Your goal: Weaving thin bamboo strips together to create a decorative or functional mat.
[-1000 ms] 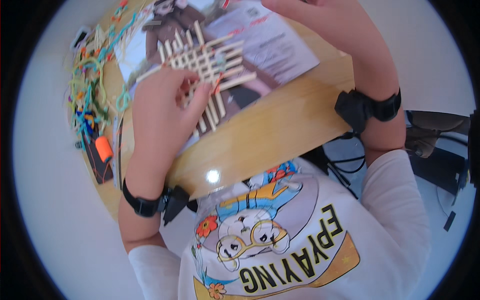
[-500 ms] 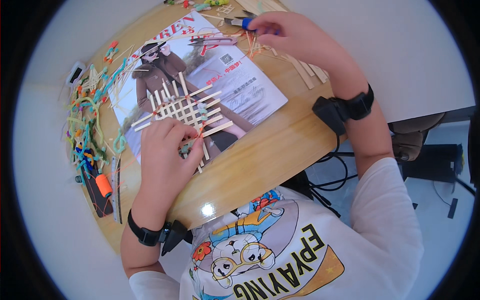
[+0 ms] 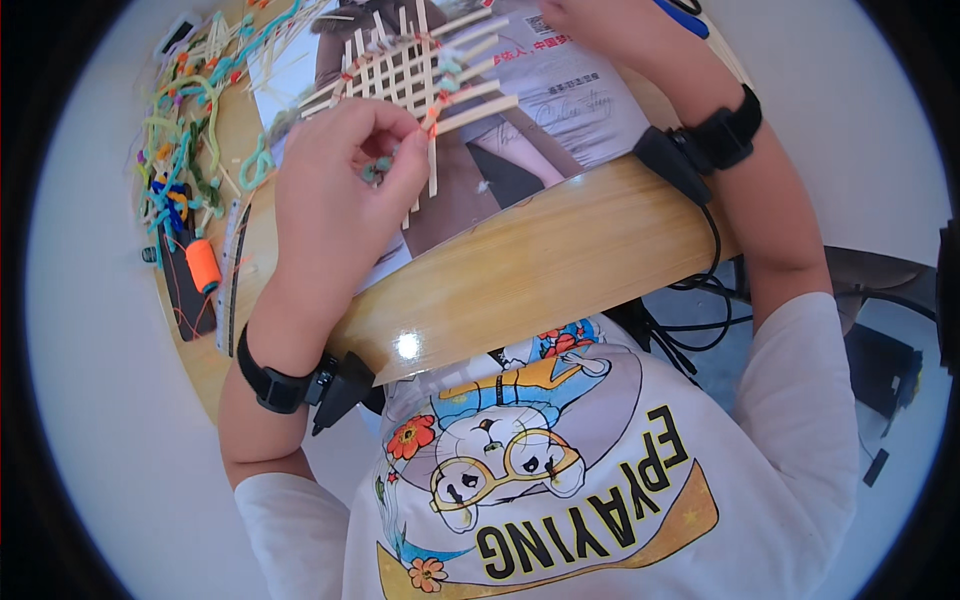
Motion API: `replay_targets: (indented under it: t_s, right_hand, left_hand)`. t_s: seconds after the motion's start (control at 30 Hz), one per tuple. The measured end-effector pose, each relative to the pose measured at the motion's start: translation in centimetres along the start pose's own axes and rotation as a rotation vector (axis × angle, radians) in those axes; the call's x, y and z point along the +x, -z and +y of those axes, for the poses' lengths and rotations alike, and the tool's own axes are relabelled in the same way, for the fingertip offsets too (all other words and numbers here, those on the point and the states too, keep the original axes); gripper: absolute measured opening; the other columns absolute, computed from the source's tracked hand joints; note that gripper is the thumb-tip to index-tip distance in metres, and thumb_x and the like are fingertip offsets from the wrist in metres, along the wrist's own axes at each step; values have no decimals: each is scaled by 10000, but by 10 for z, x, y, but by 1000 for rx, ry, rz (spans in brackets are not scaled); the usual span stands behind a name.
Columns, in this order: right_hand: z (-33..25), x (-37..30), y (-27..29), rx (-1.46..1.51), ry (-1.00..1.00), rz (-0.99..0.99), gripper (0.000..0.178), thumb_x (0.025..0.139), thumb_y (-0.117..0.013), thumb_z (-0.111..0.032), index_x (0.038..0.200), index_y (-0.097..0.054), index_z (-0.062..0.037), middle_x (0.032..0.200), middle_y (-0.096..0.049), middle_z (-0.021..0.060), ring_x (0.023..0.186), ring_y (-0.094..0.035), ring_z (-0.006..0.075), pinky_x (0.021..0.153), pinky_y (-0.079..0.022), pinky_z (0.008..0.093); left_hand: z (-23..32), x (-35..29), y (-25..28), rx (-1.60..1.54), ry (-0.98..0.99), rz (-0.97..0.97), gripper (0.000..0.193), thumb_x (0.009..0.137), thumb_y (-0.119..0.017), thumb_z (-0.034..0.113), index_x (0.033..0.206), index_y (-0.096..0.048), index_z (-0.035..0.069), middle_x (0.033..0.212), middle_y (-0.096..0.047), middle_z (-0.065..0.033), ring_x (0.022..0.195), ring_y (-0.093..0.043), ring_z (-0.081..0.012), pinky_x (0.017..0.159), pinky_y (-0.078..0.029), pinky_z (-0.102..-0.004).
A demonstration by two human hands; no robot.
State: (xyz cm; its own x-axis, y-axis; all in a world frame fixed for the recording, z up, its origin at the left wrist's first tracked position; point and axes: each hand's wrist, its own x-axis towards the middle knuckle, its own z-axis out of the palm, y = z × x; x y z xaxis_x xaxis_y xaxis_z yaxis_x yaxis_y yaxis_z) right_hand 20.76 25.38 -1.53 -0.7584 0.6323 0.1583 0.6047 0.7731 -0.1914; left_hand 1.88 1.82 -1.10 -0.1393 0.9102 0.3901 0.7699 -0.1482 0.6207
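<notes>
My left hand point(image 3: 345, 180) is closed at the near left corner of a lattice of pale wooden strips point(image 3: 405, 75), thumb and forefinger pinched beside an orange tie. Fuzzy pale-green yarn shows under the fingers and along the lattice's right side. Strip ends stick out past the woven part all round. The lattice lies over a magazine point(image 3: 535, 150) with a coated figure on its cover. At the top edge, my right hand point(image 3: 595, 28) is over the magazine's right part; the picture cuts off most of its fingers. A blue handle with a dark loop point(image 3: 683, 16) lies beyond my right forearm.
Left on the wooden table point(image 3: 500, 270) is a heap of coloured fuzzy stems point(image 3: 180, 150). Nearer are an orange thread spool point(image 3: 203, 265), a dark flat object point(image 3: 187, 312) and a ruler point(image 3: 235, 260). Black cables point(image 3: 690, 330) hang below the table's edge at right.
The view has tipped so the table sits higher in it. My right hand has come away from the blue-handled tool, leftward and nearer the lattice. My left hand keeps its pinch.
</notes>
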Motion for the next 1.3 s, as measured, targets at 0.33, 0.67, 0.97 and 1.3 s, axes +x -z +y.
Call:
replay_targets:
  t_s: [0.33,0.67,0.97,1.3]
  right_hand:
    - [-25,-42,49,1099,-194,-35,304,968,-494,-29,1237,-610,53,933,-613,106,768,-565,154,700,-457,282]
    - [-54,-50,32,2122,-128,-416,385,1025,-610,-265,1290,-604,15,968,-632,61,760,-566,158,699,-455,297]
    - [-43,-67,32,1402,182,-242,445,1102,-496,-333,1333,-603,33,940,-584,10,802,-532,107,766,-454,252]
    - [-53,-67,39,1025,125,-169,620,1099,-397,-520,1278,-580,44,841,-357,-35,801,-443,113,765,-379,255]
  left_hand:
    - [-7,2,4,-126,24,95,76,837,-735,119,873,-687,73,752,-651,-19,710,-598,-163,742,-441,-311]
    - [-13,3,4,-73,2,110,71,831,-739,122,869,-688,89,753,-643,-7,715,-583,-165,753,-434,-311]
    - [-14,3,3,-156,20,162,85,827,-751,105,879,-685,89,755,-642,-3,731,-575,-160,785,-431,-315]
    - [-16,4,5,-195,39,192,83,845,-737,100,898,-677,76,775,-640,-13,748,-579,-165,817,-435,-319]
